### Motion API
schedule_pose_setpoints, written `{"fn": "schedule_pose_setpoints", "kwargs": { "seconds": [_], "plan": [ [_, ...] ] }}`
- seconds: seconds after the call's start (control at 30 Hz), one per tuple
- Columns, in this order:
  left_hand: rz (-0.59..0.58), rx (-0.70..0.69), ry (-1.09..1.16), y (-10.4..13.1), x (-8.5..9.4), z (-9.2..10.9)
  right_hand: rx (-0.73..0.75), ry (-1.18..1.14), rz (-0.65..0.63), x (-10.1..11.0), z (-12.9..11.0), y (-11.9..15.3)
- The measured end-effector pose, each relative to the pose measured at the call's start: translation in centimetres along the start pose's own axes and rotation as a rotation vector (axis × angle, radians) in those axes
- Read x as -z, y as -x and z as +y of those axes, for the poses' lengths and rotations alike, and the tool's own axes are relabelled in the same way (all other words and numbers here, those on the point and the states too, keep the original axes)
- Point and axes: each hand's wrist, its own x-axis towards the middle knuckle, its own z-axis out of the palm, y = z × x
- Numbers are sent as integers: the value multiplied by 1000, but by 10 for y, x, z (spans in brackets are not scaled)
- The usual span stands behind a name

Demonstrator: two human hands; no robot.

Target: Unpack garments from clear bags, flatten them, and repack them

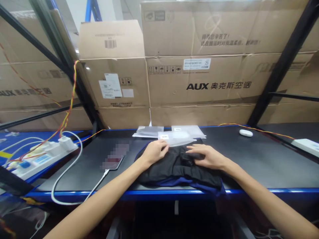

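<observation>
A black cloth garment (166, 167) lies bunched and wrinkled at the front of the table, with dark blue cloth (185, 183) showing beneath it along the near edge. My left hand (155, 152) rests on the garment's left side, fingers slightly bent and thumb apart, fingertips close to a translucent plastic packet (178, 137) with a white label. On the right side of the cloth lies my right hand (208, 157), its fingers loosely stretched toward the middle. Just behind are another clear packet (149, 131) and a third labelled packet (193, 130).
A phone (116, 161) on a white charging cable (53, 186) lies left of the cloth. Power strips (41, 159) with plugs stand at far left. A white earbud case (246, 133) sits back right. Large cardboard boxes (174, 96) and dark metal posts (281, 66) rise behind.
</observation>
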Motion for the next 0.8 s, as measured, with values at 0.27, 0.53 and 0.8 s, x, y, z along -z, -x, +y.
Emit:
{"fn": "schedule_pose_setpoints", "kwargs": {
  "seconds": [0.27, 0.53, 0.8],
  "plan": [
    [22, 148, -169, -1, 1, 3, -41, -148, 148, 2, -4, 1],
    [-6, 168, -239, -2, -1, 1, -119, -266, 247, 8, -9, 8],
    [-22, 130, -122, -2, 1, 8, 94, -204, 185, -3, -31, -15]
  ]
}}
